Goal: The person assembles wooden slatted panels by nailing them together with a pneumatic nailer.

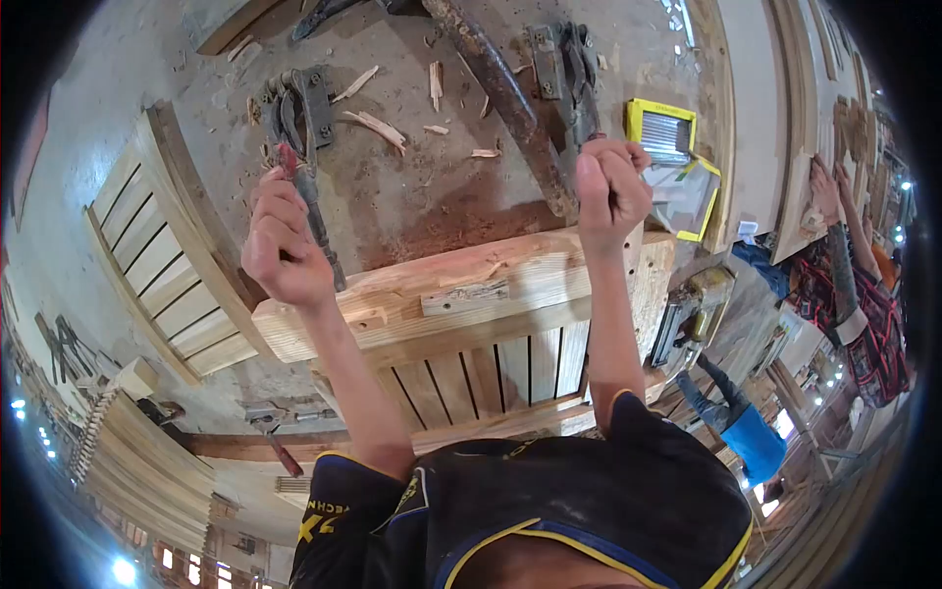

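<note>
Wood chips [378, 126] — yellow box [662, 133]

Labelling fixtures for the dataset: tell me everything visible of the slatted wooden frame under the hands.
The slatted wooden frame is pale, bare-looking wood: a thick cross rail with thin upright slats below it, dark gaps between. Its right end shows small holes. It lies flat on the dusty bench. The left hand, gripping a red-tipped lever, is at the rail's left end; the right hand, fisted on a dark lever, is over its right end. The arms hide part of the slats.
</note>
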Demonstrator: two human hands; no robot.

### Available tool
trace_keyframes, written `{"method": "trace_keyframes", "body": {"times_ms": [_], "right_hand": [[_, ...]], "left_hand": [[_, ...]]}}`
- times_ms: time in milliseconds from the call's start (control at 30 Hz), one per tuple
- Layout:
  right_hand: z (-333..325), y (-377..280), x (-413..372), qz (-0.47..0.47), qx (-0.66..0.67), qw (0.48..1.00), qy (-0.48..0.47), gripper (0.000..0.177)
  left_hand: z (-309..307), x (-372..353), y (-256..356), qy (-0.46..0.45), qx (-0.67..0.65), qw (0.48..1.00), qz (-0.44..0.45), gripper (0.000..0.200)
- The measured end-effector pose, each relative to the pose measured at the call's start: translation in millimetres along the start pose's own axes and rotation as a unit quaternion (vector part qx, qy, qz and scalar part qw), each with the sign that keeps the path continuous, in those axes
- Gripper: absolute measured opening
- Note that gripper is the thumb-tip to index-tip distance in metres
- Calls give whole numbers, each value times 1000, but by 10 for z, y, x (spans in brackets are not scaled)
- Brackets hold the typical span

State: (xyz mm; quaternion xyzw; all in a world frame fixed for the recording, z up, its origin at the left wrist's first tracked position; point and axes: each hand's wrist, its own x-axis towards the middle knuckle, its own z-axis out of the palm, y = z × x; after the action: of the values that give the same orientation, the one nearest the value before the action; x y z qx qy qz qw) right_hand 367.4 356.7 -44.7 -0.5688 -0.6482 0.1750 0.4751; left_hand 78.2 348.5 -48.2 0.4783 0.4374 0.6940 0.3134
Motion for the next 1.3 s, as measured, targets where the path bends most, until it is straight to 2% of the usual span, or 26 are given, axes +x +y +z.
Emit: {"method": "trace_keyframes", "body": {"times_ms": [100,133,200,233,267,300,333,367,433,467,533,567,600,633,667,733,767,833,867,900,933,967,1033,1100,1200,1300], "right_hand": [[-56,6,-76,81,82,993,-13,19],[-125,-117,-92,150,119,981,-29,4],[-622,-123,-285,155,-12,985,-81,23],[-1003,-142,-400,216,41,976,11,25],[-1436,-48,-566,254,3,961,109,24],[-2039,365,-809,226,-200,940,157,22],[-2496,344,-996,263,-194,931,162,23],[-2964,668,-1329,298,-335,882,148,30],[-3611,1215,-1765,495,-442,747,-40,40],[-3656,1281,-1912,488,-439,753,-49,40],[-3667,1238,-2087,469,-91,873,-97,40],[-3706,1405,-2105,457,-140,866,-148,39],[-3696,1587,-2075,442,-190,855,-194,37],[-3656,1691,-2059,448,-167,860,-177,36],[-3650,1757,-2019,453,-146,865,-158,34],[-3641,1690,-1938,508,-101,847,-119,31],[-3624,1694,-1898,524,-84,839,-116,29],[-3524,1364,-1889,560,5,824,-87,28],[-3514,1130,-1861,536,26,838,-95,26],[-3461,852,-1832,513,43,851,-105,24],[-3317,405,-1738,537,85,830,-122,25],[-3228,-15,-1744,564,123,805,-134,26],[-2992,-149,-1787,548,99,814,-164,24],[-2794,-443,-1721,538,46,831,-132,21],[-2637,-934,-1605,552,101,822,-95,19],[-2404,-1056,-1570,562,162,801,-128,22]], "left_hand": [[-166,23,-5,-49,53,995,-68,31],[-195,60,119,-77,83,989,-97,30],[-285,76,719,-117,160,968,-154,29],[-438,7,1018,-125,199,958,-165,29],[-686,-130,1260,-110,227,952,-176,29],[-993,-282,1534,-60,233,950,-201,25],[-1323,-460,1798,-8,238,946,-222,22],[-1696,-686,1970,8,257,940,-223,22],[-2327,-1368,2176,-41,471,833,-287,30],[-2436,-1709,2227,-29,476,830,-289,30],[-2607,-2088,2337,-67,457,812,-356,27],[-2595,-2184,2326,-63,454,816,-353,27],[-2580,-2242,2279,-121,524,778,-324,30],[-2550,-2276,2230,-178,588,734,-290,34],[-2537,-2261,2176,-177,580,743,-282,34],[-2528,-2047,2084,-100,497,758,-410,40],[-2522,-2019,2030,-93,490,771,-396,40],[-2542,-2024,1897,-124,610,698,-353,42],[-2530,-2011,1871,-116,605,708,-345,42],[-2503,-2056,1863,-28,611,725,-315,40],[-2477,-2107,1845,56,611,735,-288,38],[-2519,-2129,1795,53,612,729,-302,37],[-2619,-2109,1725,27,617,717,-322,36],[-2601,-2118,1761,12,622,716,-317,37],[-2570,-2135,1769,39,613,734,-292,37],[-2579,-2109,1803,67,595,749,-285,37]]}}
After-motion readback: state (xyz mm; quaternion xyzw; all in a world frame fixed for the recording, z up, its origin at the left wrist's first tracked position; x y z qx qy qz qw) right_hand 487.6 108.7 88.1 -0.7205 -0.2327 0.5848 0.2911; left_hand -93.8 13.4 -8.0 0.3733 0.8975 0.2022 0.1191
